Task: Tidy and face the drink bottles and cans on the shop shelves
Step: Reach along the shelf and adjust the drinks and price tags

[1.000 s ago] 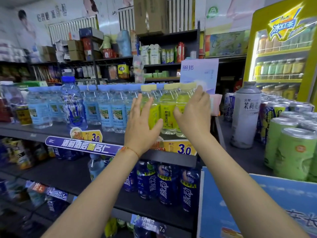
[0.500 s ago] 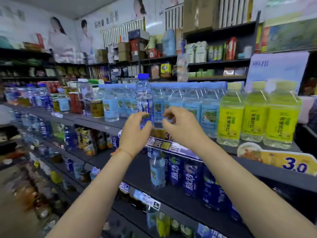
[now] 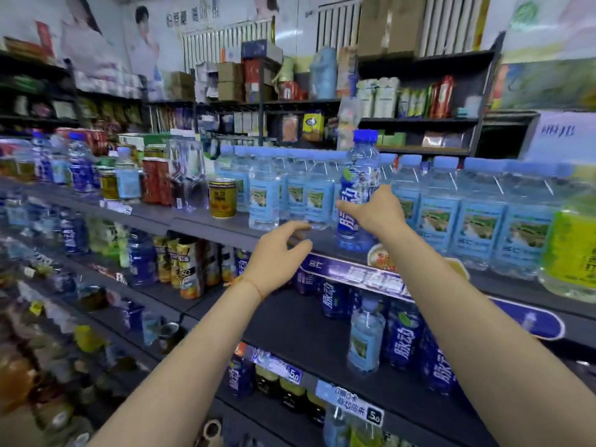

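A tall clear bottle with a dark blue cap and blue label [image 3: 362,169] stands at the front of the top shelf [image 3: 200,222], ahead of a row of pale blue water bottles [image 3: 477,221]. My right hand [image 3: 375,212] grips this tall bottle around its middle, index finger stretched across the label. My left hand [image 3: 277,253] hovers lower and to the left over the shelf's front edge, fingers loosely curled and holding nothing. Yellow-labelled bottles [image 3: 571,253] stand at the far right of the same shelf.
A yellow can [image 3: 222,198] and mixed bottles and red cans [image 3: 154,182] fill the top shelf to the left. A purple price strip [image 3: 354,272] runs along its edge. On the shelf below stand dark blue bottles [image 3: 403,340] and one pale water bottle [image 3: 366,340].
The view has swung left along the shelf. Both hands left the yellow bottles and moved to the tall blue-capped bottle; my right hand now holds it and my left has dropped lower.
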A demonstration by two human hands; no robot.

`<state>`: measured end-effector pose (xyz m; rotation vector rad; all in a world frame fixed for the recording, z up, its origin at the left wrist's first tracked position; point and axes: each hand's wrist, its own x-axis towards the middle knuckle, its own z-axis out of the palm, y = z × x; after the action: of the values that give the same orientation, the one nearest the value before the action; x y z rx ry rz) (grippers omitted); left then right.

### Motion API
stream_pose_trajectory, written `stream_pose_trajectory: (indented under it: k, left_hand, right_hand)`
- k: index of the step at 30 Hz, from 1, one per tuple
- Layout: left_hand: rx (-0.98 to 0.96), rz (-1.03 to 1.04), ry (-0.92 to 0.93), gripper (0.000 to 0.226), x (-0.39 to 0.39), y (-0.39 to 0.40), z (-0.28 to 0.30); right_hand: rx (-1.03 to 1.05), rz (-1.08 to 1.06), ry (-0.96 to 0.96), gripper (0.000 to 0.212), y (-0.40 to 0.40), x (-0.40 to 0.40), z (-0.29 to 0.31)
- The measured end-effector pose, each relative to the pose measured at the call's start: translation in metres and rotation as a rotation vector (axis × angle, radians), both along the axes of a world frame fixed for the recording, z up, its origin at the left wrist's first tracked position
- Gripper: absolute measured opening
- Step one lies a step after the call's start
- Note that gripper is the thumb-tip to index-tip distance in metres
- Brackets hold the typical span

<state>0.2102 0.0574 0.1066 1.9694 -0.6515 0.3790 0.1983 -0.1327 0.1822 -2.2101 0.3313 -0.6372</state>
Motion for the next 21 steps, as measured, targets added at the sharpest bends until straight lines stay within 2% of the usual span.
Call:
stream_pose_trajectory:
  k: [2, 3, 6, 9, 10, 12, 13, 17, 21]
  left_hand:
    - [-0.077, -0.049, 0.016, 0.021, 0.008, 0.01, 0.001]
    - [-0.105, -0.063, 0.017, 0.019, 0.012, 0.014, 0.0]
    - [-0.303, -0.108, 0.083, 0.014, 0.019, 0.026, -0.001]
    - [-0.562, -0.092, 0.165, 0.033, 0.018, 0.04, 0.001]
    - [-0.636, -0.086, 0.186, 0.037, 0.015, 0.047, 0.0]
    - [-0.744, -0.114, 0.244, 0.043, 0.015, 0.063, -0.011]
    - [-0.75, -0.102, 0.283, 0.046, 0.016, 0.073, -0.022]
    - [-0.568, 0.109, 0.405, 0.04, 0.015, 0.099, -0.081]
    - [-0.456, 0.146, 0.526, 0.027, 0.024, 0.095, -0.134]
  right_hand:
    - [0.004, -0.024, -0.044, 0.075, 0.006, -0.003, 0.002]
    - [0.008, -0.004, -0.073, 0.075, 0.012, -0.006, 0.002]
    - [0.035, 0.156, -0.175, 0.076, 0.047, -0.02, 0.001]
    - [0.028, 0.311, -0.173, 0.093, 0.09, -0.034, -0.008]
    - [0.041, 0.369, -0.156, 0.09, 0.102, -0.036, -0.015]
    - [0.112, 0.492, -0.113, 0.067, 0.122, -0.032, -0.037]
    - [0.14, 0.529, -0.076, 0.063, 0.131, -0.028, -0.052]
    - [0.149, 0.581, 0.046, 0.084, 0.148, -0.003, -0.124]
    - [0.173, 0.467, 0.139, 0.076, 0.139, 0.017, -0.183]
